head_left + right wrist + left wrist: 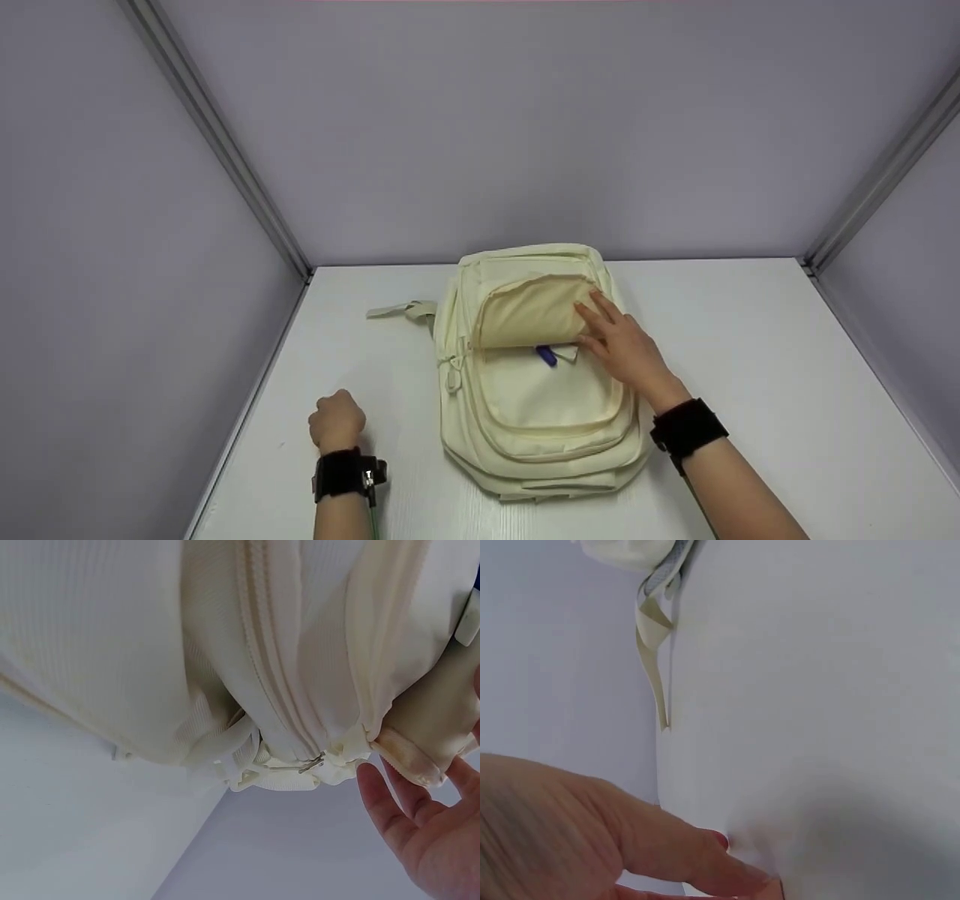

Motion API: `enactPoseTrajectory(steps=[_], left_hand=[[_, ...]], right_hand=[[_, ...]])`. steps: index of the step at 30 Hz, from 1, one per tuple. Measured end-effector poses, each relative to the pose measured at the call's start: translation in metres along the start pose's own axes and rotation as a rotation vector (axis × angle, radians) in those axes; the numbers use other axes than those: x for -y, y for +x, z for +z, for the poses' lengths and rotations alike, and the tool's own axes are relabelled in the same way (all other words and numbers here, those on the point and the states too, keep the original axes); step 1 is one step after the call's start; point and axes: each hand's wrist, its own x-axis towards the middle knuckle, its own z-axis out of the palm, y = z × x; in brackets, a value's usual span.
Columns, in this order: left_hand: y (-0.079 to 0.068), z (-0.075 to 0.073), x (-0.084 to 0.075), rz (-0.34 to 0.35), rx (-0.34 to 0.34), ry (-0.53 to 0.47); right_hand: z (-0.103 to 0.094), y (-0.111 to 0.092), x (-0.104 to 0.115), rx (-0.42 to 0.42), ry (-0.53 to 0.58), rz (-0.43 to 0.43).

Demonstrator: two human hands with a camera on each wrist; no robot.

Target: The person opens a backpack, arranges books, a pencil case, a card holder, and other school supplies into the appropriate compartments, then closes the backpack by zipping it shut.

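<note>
A cream backpack (547, 405) lies on the white table, front side up. Its front pocket flap (529, 315) is folded up, with the tan lining showing. Spread, fairly straight fingers of my right hand (630, 352) touch the flap's right edge; the right wrist view shows the fingertips at the flap's corner (412, 754). Just below the flap lies a small dark blue object (547, 355), partly covered, beside a pale tab (565, 352). Left of the backpack, my left hand (337, 421) is curled near the tabletop and holds nothing visible; its thumb (682, 847) lies against a finger.
A loose strap (401, 310) sticks out from the backpack's upper left side onto the table (750, 360). A zipper pull (453, 379) hangs at its left side. Grey-white panels (525, 135) with metal corner posts (225, 150) stand behind and at both sides.
</note>
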Motion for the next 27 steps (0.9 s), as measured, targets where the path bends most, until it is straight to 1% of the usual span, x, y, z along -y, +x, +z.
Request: enactPoseTrajectory(steps=[6,9,11,14,17,21,24,27], left_hand=[[0.002,-0.001,0.003,-0.007,0.04,0.005],[0.002,-0.002,0.003,-0.001,0.057,0.004],[0.002,-0.001,0.001,0.002,0.063,-0.013],[0.002,-0.001,-0.007,0.039,0.061,-0.053],[0.003,-0.002,-0.023,0.113,0.024,-0.131],[0.001,-0.008,-0.054,0.216,-0.082,-0.272],[-0.006,-0.013,-0.077,0.292,-0.17,-0.364],[-0.014,-0.017,-0.097,0.382,-0.227,-0.428]], right_hand=[[0.001,0.0,0.001,-0.01,0.006,-0.003],[0.002,0.001,0.001,-0.009,0.003,-0.003],[0.003,0.0,0.001,-0.007,0.003,-0.003],[0.002,-0.001,0.001,-0.008,0.001,-0.01],[0.001,-0.001,0.001,-0.018,0.006,-0.021],[0.002,0.001,0.0,-0.028,0.006,-0.035],[0.004,0.001,-0.001,-0.026,0.006,-0.035],[0.004,0.001,0.0,-0.025,0.007,-0.03]])
